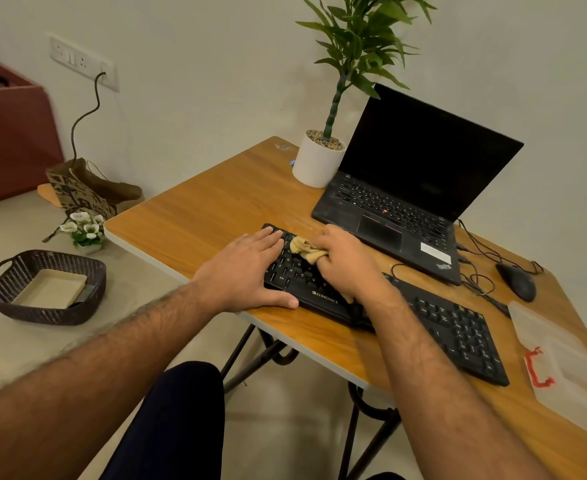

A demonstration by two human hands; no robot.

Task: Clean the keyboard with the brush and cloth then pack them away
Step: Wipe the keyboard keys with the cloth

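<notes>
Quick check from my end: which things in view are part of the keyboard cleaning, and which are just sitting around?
In the job:
keyboard
cloth, held in the right hand
left hand, flat on the keyboard's left end
clear container, perhaps for packing away; brush not visible

Lying about:
laptop
mouse
potted plant
wicker basket
paper bag
small flowers

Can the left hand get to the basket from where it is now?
Probably yes. The left hand lies flat on the keyboard's left end, holding nothing, and the basket sits on the ledge off the table's left edge with nothing between them. How far the arm must stretch is hard to judge.
</notes>
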